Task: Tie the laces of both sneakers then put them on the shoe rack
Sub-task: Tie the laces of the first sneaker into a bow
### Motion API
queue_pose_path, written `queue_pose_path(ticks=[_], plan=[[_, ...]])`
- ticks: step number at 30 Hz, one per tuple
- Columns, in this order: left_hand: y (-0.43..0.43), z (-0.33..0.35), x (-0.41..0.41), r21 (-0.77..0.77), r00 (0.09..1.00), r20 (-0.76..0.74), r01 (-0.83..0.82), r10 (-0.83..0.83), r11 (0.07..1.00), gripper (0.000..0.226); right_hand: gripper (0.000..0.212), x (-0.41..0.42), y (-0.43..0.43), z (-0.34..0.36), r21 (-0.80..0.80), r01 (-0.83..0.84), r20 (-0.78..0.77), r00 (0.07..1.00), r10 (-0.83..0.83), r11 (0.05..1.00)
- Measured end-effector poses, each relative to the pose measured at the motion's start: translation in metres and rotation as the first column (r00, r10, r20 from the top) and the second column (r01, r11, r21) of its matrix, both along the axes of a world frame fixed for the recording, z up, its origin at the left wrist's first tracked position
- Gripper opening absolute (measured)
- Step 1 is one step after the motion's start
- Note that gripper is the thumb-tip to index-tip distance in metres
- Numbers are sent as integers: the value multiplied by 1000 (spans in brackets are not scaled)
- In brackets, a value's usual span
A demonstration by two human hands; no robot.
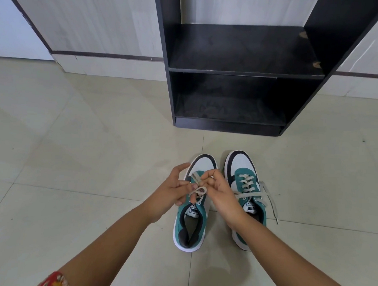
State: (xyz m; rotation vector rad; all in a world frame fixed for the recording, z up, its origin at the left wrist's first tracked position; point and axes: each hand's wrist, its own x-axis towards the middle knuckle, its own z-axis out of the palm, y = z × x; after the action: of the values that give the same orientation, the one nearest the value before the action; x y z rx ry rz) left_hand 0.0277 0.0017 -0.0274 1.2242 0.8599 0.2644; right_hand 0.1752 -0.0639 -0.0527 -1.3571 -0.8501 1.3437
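Two teal, white and black sneakers stand side by side on the tiled floor, toes pointing at the rack. Over the left sneaker (pixel 190 227) both hands work its grey laces (pixel 199 188), which form loops between the fingers. My left hand (pixel 173 192) pinches one strand at the tongue, its index finger sticking out. My right hand (pixel 219 192) pinches the lace from the other side. The right sneaker (pixel 245 170) has loose laces (pixel 268 198) trailing to its right on the floor. The black shoe rack (pixel 232 72) stands just beyond, its two visible shelves bare.
Pale floor tiles (pixel 70 179) spread to the left and right of the shoes. A light panelled wall (pixel 91 26) with a dark skirting stripe runs behind the rack.
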Motion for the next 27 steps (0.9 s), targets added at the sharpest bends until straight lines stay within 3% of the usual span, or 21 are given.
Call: queue_pose_path(ticks=[5,9,14,17,19,20,21,23,25,27], plan=[[4,-3,-1,-21,998,-54,-46,45,999,9,4,-6,-1,0,51,-92,63,994,89,994],[3,-6,2,-26,994,-75,-85,83,996,7,18,-6,-6,3,64,-112,74,991,108,992],[5,-10,3,-42,983,-117,-150,144,988,9,10,-1,-8,1,112,-144,187,975,122,983],[5,-9,4,-59,984,-70,-168,164,984,9,6,1,-3,0,37,-36,76,997,33,999],[4,-8,3,63,988,-72,-132,137,989,10,7,2,1,0,-81,53,-36,998,-56,995],[4,-10,1,228,986,-123,-82,112,970,14,7,3,3,0,-146,72,-72,994,-83,987],[3,-13,-1,434,972,-213,4,99,901,17,7,3,4,1,-199,68,-100,991,-89,978],[2,-16,-4,764,928,-347,197,134,614,18,9,5,7,3,-264,21,-143,988,-61,964],[5,-15,-5,882,936,-336,272,109,385,18,11,7,9,4,-292,-26,-163,986,-22,956],[8,-15,-5,919,946,-323,312,6,243,13,14,10,12,4,-319,-56,-147,989,9,946]])
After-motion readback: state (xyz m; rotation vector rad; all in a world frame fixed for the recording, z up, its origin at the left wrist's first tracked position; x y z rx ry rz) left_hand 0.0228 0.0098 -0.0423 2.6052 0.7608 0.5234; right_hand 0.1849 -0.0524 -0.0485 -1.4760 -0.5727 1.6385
